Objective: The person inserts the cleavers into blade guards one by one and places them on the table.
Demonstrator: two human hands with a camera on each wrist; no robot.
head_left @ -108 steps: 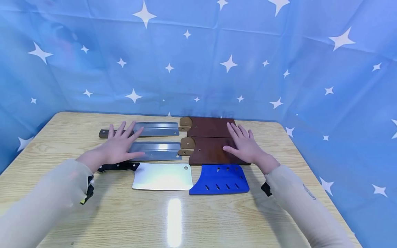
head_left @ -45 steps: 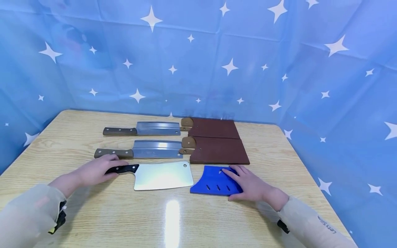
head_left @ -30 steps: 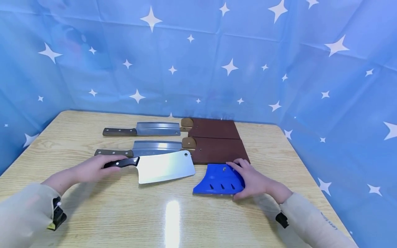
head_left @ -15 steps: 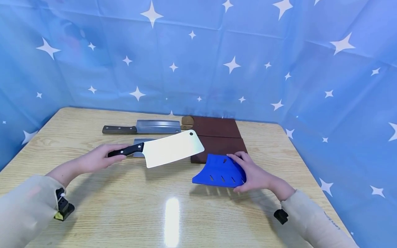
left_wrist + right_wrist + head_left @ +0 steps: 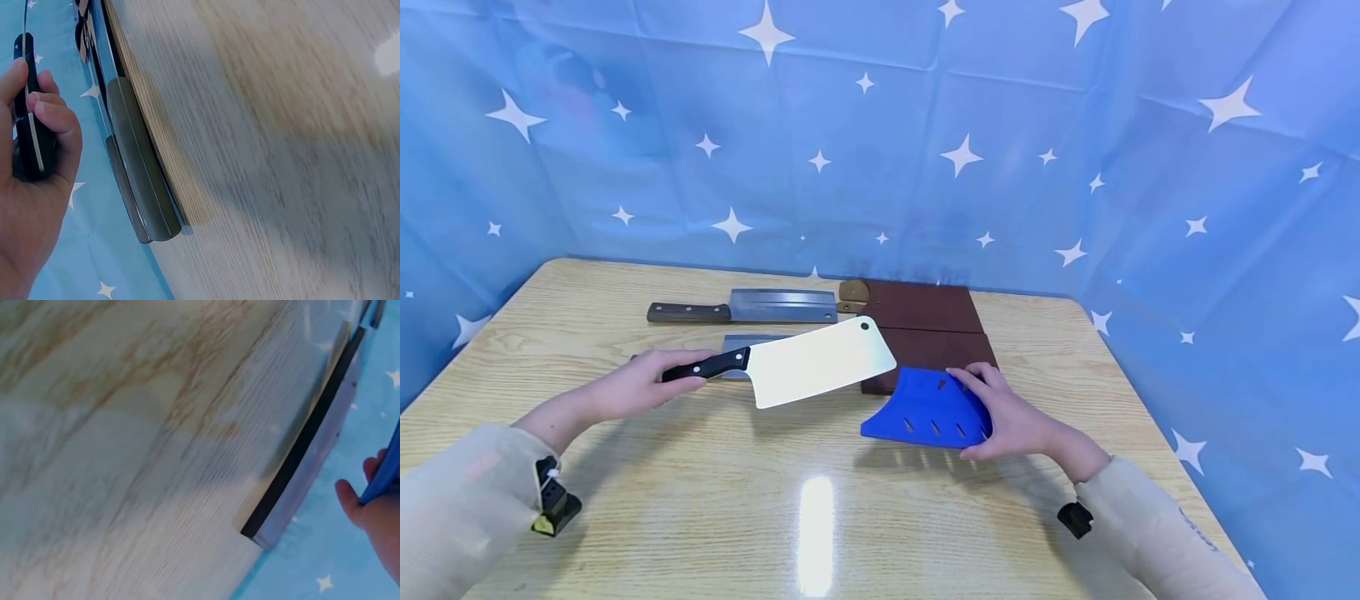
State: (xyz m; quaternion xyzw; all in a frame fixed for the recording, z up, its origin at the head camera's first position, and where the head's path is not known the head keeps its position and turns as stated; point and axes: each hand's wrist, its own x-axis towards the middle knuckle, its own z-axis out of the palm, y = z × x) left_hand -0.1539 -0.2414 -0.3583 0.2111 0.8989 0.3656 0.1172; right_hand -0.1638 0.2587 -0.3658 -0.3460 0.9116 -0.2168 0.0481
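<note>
My left hand (image 5: 638, 385) grips the black handle (image 5: 28, 119) of a cleaver (image 5: 820, 360), holding it above the table with its broad blade pointing right and its far end tilted upward. In the left wrist view, fingers are wrapped round that handle. My right hand (image 5: 1015, 417) holds a blue slotted blade cover (image 5: 928, 408) by its right end, thumb below and fingers on top, also raised off the table. The cover's wider left edge faces the cleaver blade, with a gap between them. Only a sliver of the cover (image 5: 389, 464) shows in the right wrist view.
Behind lies a second cleaver (image 5: 782, 306) with a dark handle. Another blade (image 5: 747, 342) is mostly hidden by the held cleaver. Two brown leather sheaths (image 5: 925, 308) lie side by side at the back right. A starry blue curtain (image 5: 880, 150) borders the wooden table (image 5: 700, 517).
Both hands were open over the things at first. They then took hold of the cleaver handle and the blue cover and lifted them; over the last half second they barely moved.
</note>
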